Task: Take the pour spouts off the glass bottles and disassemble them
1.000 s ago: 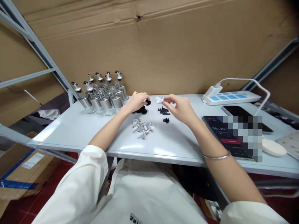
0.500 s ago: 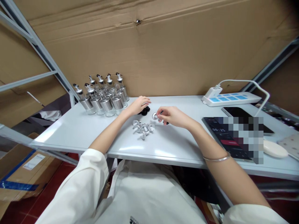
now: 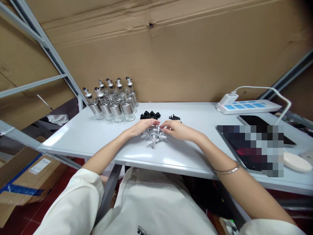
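The fingers of the left hand and the right hand have just come together, tips nearly meeting, above the far side of the heap of silver parts on the worktop. The left fingers reach out almost straight, and the right thumb and index lie close to a silver piece at the top of the heap (whether either hand grips it, I cannot tell). What this means for the work, as I judge it, is that attention is now on the silver parts rather than the black ones. A second ago the left fingers pinched a black piece and the right fingers held a pale silver one, well above the worktop; half a second ago the left hand hovered over the black pile while the right brought its silver piece down beside the heap. Now, just beyond the hands, the black round parts lie uncovered, with the thin black parts to their right, partly hidden behind the right hand. Farther left, the glass-and-steel bottles stand upright, several wearing silver spouts.
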`<action>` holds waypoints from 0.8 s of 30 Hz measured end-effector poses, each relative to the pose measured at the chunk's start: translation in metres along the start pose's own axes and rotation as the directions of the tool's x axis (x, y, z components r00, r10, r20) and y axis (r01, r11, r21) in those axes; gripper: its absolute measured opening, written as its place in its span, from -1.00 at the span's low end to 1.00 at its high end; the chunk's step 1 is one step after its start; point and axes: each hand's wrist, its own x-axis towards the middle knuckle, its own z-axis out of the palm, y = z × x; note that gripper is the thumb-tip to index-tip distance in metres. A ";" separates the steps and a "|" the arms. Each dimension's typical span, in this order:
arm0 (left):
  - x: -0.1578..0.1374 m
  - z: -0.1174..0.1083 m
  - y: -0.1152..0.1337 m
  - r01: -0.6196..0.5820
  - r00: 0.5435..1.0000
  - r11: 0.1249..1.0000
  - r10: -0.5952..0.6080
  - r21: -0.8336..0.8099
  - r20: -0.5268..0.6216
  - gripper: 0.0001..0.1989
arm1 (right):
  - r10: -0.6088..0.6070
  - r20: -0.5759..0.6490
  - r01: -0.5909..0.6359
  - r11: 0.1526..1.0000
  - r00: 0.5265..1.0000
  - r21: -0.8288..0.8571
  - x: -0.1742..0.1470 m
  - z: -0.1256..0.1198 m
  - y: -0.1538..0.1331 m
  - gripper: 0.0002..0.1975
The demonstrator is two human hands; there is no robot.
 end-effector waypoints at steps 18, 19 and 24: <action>0.002 -0.011 0.003 -0.112 0.947 0.971 0.168 0.211 -0.272 -0.75 | 0.137 0.229 -0.185 0.962 0.964 0.203 -0.009 -0.017 -0.015 -0.51; 0.002 -0.017 0.002 -0.133 0.890 0.960 0.225 0.245 -0.398 -0.73 | 0.144 0.194 -0.185 0.959 0.970 0.215 -0.008 -0.018 -0.015 -0.51; -0.008 -0.072 -0.012 0.029 0.195 0.854 0.506 0.520 -0.840 -0.73 | 0.131 0.055 -0.142 0.949 0.990 0.283 -0.009 -0.021 -0.014 -0.57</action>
